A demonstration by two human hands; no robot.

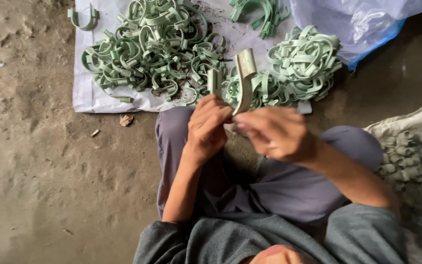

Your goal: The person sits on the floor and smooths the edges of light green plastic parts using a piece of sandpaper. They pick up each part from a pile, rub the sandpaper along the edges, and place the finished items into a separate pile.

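Both my hands meet over my lap. My left hand (208, 124) grips the lower end of a pale green curved plastic clip (244, 80) that stands upright in front of me. My right hand (274, 132) is closed beside it, its fingertips touching the same clip's base; the hand is blurred. Beyond the hands, a heap of the same green U-shaped clips (152, 49) lies on a white sheet (86, 93), and a tidier bundle of clips (304, 61) sits to the right.
I sit on a dirt floor (35, 171) in grey trousers. A clear plastic bag with a blue edge (362, 22) lies at the back right. A sack of small greenish ring pieces (413, 156) stands at my right. One stray clip (81, 19) lies far left.
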